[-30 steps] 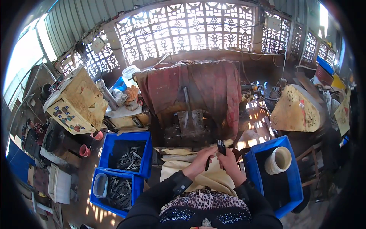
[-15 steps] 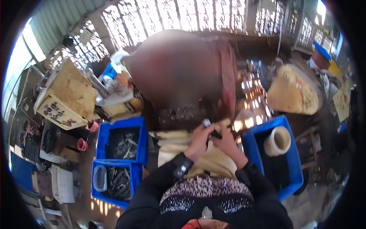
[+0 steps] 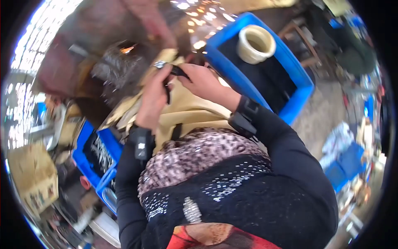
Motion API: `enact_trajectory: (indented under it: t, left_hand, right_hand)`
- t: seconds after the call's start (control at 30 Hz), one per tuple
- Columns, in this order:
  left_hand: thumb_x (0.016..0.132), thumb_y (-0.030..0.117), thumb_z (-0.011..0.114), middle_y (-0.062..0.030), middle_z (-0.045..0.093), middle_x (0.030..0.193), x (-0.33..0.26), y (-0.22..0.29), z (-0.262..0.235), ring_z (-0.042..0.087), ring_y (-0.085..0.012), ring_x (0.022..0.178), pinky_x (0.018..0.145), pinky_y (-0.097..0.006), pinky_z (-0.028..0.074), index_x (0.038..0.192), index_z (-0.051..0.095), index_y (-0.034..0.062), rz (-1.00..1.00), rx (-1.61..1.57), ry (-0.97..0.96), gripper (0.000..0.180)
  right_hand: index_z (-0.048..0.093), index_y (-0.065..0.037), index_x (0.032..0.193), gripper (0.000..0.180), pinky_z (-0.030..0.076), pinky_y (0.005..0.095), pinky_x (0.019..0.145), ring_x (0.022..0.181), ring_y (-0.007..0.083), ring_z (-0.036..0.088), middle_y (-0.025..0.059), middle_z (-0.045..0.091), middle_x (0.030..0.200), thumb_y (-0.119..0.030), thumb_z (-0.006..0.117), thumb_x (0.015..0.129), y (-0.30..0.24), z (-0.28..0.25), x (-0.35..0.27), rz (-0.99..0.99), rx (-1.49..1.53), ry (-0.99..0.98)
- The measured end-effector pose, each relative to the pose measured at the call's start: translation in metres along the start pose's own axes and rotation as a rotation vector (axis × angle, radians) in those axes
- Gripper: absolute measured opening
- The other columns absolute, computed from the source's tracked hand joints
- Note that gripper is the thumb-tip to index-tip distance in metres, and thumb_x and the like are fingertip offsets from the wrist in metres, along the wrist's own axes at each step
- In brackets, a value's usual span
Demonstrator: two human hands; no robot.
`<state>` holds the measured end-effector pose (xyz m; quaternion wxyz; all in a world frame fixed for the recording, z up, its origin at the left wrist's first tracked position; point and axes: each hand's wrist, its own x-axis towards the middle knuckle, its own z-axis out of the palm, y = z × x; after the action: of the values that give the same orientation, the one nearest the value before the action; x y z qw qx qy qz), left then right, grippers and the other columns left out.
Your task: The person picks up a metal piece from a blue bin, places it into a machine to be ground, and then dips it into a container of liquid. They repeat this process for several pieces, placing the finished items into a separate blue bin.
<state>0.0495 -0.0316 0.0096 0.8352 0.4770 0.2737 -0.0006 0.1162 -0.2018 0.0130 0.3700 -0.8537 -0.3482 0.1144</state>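
Note:
My left hand (image 3: pixel 152 99) and my right hand (image 3: pixel 204 83) meet over a tan cloth (image 3: pixel 190 112) spread across my lap. Together they hold a small dark part (image 3: pixel 176 73) with a shiny metal end (image 3: pixel 159 64) near my left fingertips. A thin dark piece hangs down between the two hands. Both wrists wear dark bands over black sleeves. The view is tilted and blurred, so the part's exact shape is unclear.
A blue bin (image 3: pixel 265 70) with a cream-coloured roll (image 3: pixel 256 43) stands to my right. More blue bins (image 3: pixel 97 153) holding dark metal pieces are at my left. A dark cloth-draped machine (image 3: pixel 112 62) is ahead. A cardboard box (image 3: pixel 31 182) lies at far left.
The camera has tipped down and rolled sharply, so the scene looks rotated. My hands stay together on the small dark part, now closer and larger in view.

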Motion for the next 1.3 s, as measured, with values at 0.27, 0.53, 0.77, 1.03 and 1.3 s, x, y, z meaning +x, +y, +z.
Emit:
enact_trajectory:
  t: [0.27,0.53,0.77,1.03,1.3]
  left_hand:
    - [0.092,0.013,0.061,-0.0018,0.067,0.091,0.037,0.027,-0.022,0.061,-0.0115,0.080,0.065,-0.028,0.046,0.106,0.069,0.0033,0.503,0.625,0.218,0.019]
    - [0.092,0.010,0.055,-0.0157,0.062,0.092,0.081,0.030,-0.075,0.061,-0.0322,0.084,0.073,-0.040,0.048,0.110,0.066,0.0039,1.081,1.601,0.260,0.021]
    - [0.095,0.015,0.052,-0.0173,0.061,0.090,0.100,0.027,-0.085,0.059,-0.0359,0.087,0.076,-0.044,0.047,0.110,0.065,0.0031,1.017,1.686,0.331,0.024]
    - [0.094,0.016,0.053,-0.0182,0.062,0.094,0.109,0.026,-0.106,0.060,-0.0357,0.089,0.079,-0.043,0.047,0.110,0.065,0.0012,1.018,1.616,0.313,0.025]
    - [0.095,0.017,0.053,-0.0180,0.063,0.095,0.111,0.024,-0.093,0.061,-0.0352,0.090,0.080,-0.042,0.048,0.110,0.066,0.0011,0.892,1.585,0.359,0.026]
  right_hand:
    - [0.064,0.002,0.093,0.024,0.049,0.0381,0.058,0.060,0.0277,0.060,0.0165,0.061,0.069,-0.018,0.057,0.082,0.149,-0.129,-0.060,0.278,-0.168,-0.028]
    - [0.064,0.000,0.075,0.012,0.046,0.0407,0.057,0.066,0.0303,0.058,0.0143,0.058,0.070,-0.012,0.059,0.074,0.298,-0.140,-0.162,0.574,-0.391,-0.143]
    - [0.074,-0.011,0.093,0.024,0.054,0.0403,0.078,0.099,0.0356,0.064,0.0170,0.068,0.102,-0.012,0.060,0.073,0.237,-0.132,-0.130,0.978,-0.567,-0.384]
    - [0.073,-0.009,0.088,0.018,0.052,0.0414,0.068,0.086,0.0323,0.063,0.0133,0.066,0.091,-0.011,0.062,0.074,0.266,-0.116,-0.166,0.818,-0.591,-0.317]
    - [0.066,-0.004,0.097,0.023,0.034,0.0209,0.044,0.050,0.0060,0.046,-0.0030,0.050,0.065,-0.024,0.068,0.086,0.258,-0.149,-0.166,1.013,0.730,-0.047]
